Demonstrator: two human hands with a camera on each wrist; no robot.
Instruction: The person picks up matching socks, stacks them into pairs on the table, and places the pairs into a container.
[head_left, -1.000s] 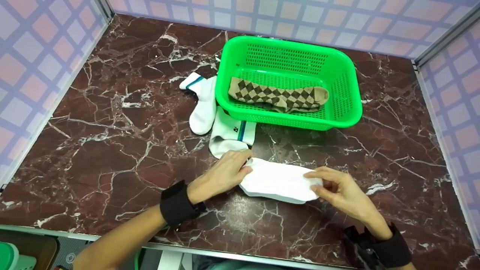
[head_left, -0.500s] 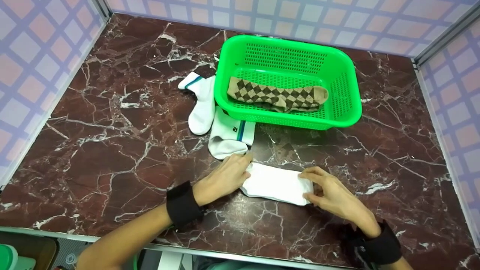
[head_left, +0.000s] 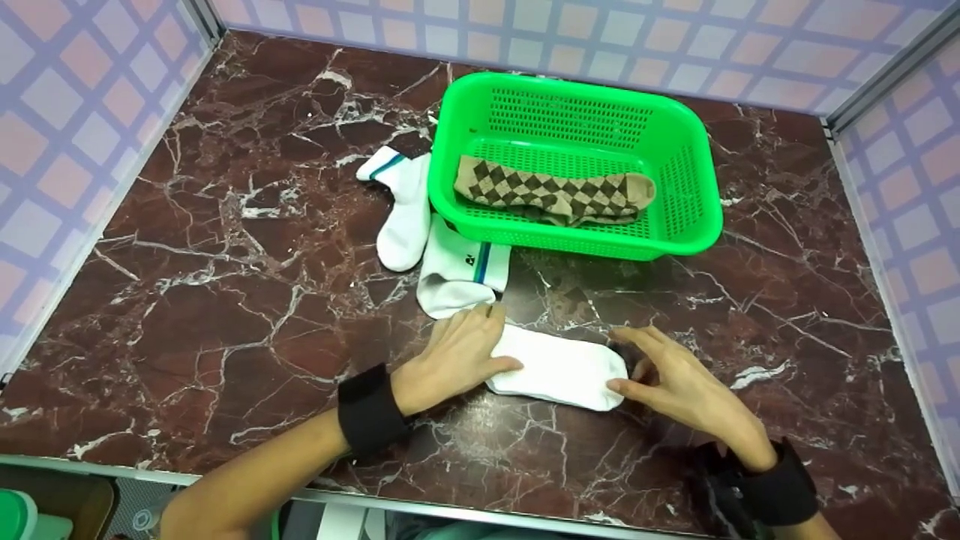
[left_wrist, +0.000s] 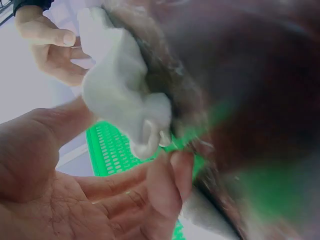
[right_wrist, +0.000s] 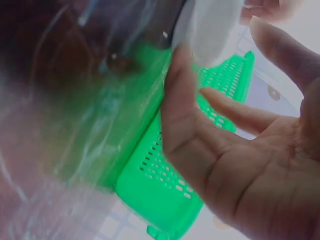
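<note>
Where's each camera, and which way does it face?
Head: worn on the head, facing forward and down at table, green basket, nearest white sock; left hand, right hand, forearms show.
Left wrist: worn there, facing past that hand to the sock; both hands show.
Right wrist: worn there, facing past that hand to the basket; both hands show.
Both wrist views share sock and basket.

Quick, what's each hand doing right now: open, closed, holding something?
Left hand: open, thumb over the near end of the white sock.
Right hand: open, thumb at the sock's other end, not gripping it.
</note>
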